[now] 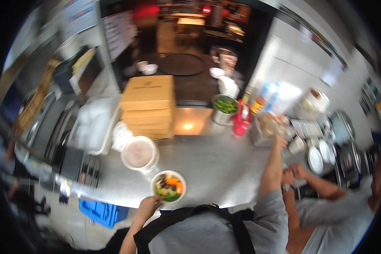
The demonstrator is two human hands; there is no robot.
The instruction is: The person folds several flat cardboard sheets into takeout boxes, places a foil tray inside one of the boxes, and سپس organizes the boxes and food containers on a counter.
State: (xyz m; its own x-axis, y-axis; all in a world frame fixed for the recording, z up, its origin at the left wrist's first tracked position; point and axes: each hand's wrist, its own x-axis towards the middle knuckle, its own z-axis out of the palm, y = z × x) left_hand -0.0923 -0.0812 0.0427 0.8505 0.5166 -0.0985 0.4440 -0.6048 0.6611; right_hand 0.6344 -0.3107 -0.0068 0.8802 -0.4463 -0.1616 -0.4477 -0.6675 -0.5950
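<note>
On the steel counter near its front edge is a round white bowl (153, 184) filled with orange, green, yellow and dark pieces of food. The fingers of my left hand (149, 205) close on the bowl's near-left rim. My right arm stretches far forward and right. At its end, my right hand (280, 137) is at a container of pale brownish items (267, 125); blur and the items hide its fingers. Just behind the bowl stands a white tub (139, 153) with something pinkish-brown in it.
Stacked tan cardboard boxes (147, 106) stand at the back left. A metal pot of greens (225, 106) and a red bottle (241, 120) are at the back right. White cups and dishes (315, 160) lie farther right. A co-worker (330, 220) works close on my right.
</note>
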